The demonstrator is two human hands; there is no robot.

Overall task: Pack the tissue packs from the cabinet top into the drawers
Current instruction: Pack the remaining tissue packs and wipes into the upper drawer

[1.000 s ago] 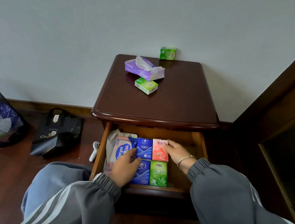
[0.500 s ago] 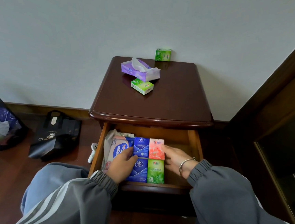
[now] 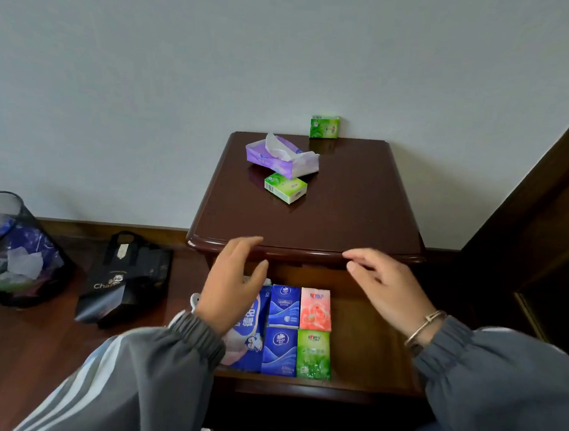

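Your left hand (image 3: 232, 286) and right hand (image 3: 383, 289) have lifted out of the dark wooden drawer (image 3: 368, 346), fingers spread and empty, so next reach for the small green tissue box (image 3: 285, 188) at centre.

The black bag (image 3: 122, 280) on the floor (image 3: 6, 345) shows pale letters beginning "Cha"; the rest is lost in a fold. At the left edge of the drawer (image 3: 361, 342), the large blue-and-white tissue pack (image 3: 248, 332) carries white Chinese characters, 德佑, lying sideways. The logos on the small packs (image 3: 284, 306) beside it are too small to read.
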